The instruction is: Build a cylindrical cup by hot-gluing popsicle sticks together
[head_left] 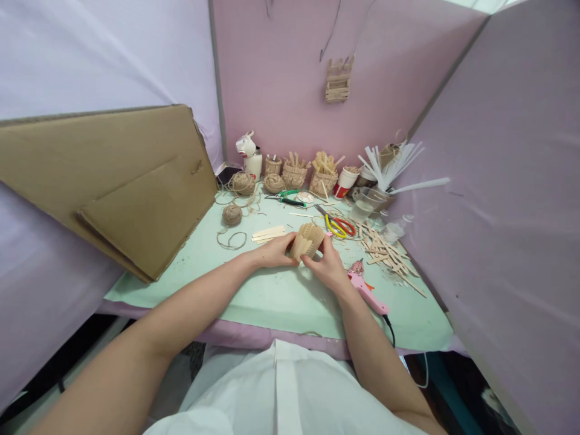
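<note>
Between my two hands, just over the green table top, is a small wooden craft-stick piece [308, 240] with stepped, comb-like edges. My left hand [277, 251] grips its left side, fingers behind and thumb in front. On the opposite side my right hand [327, 261] pinches it, thumb at the lower front edge. Beside my left hand lie a few flat craft sticks [269, 234]. A pink hot glue gun [368, 291] rests to the right of my right wrist. Beyond the right hand are yellow-and-red-handled scissors [338, 226].
A pile of loose sticks [385, 249] spreads at right. Twine balls [232, 214], green-handled pliers [290, 198] and stick-filled cups [323, 181] stand or lie toward the back. Glue sticks [385, 166] rise from a clear cup. Large cardboard [136, 181] leans at left.
</note>
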A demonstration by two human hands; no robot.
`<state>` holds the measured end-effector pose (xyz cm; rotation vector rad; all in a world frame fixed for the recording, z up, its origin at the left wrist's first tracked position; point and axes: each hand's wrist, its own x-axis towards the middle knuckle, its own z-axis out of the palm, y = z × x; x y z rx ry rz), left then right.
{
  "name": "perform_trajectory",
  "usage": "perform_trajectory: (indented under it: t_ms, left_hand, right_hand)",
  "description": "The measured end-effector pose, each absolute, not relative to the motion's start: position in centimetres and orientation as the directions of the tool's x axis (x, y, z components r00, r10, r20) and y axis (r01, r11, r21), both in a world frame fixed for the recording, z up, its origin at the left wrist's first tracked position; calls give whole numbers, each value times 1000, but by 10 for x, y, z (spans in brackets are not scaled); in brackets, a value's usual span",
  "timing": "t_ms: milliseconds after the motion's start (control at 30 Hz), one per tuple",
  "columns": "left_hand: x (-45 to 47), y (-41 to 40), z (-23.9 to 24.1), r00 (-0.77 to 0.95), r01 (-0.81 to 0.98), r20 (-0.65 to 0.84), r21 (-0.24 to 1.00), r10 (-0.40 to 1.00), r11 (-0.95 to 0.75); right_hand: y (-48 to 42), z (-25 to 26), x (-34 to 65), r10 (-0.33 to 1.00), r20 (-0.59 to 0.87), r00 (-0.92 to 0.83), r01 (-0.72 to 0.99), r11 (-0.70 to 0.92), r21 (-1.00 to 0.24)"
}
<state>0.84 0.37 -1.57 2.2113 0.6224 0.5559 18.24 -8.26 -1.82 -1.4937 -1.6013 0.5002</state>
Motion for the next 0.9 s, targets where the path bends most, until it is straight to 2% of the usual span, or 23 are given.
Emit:
perform_trajectory:
  t_ms: [200, 667, 900]
  left_hand:
    - [7, 1, -10, 808, 244, 200, 742, 554, -624]
    - [9, -9, -6, 762, 283, 231, 721, 605, -632]
    - [9, -8, -7, 761, 289, 228, 719, 607, -632]
  right_hand:
    - [-85, -19, 182, 959, 266, 96, 659, 139, -739]
    - [-83, -28, 185, 953, 300, 44, 691, 188, -698]
    - [-85, -24, 184, 956, 290, 40, 665, 191, -722]
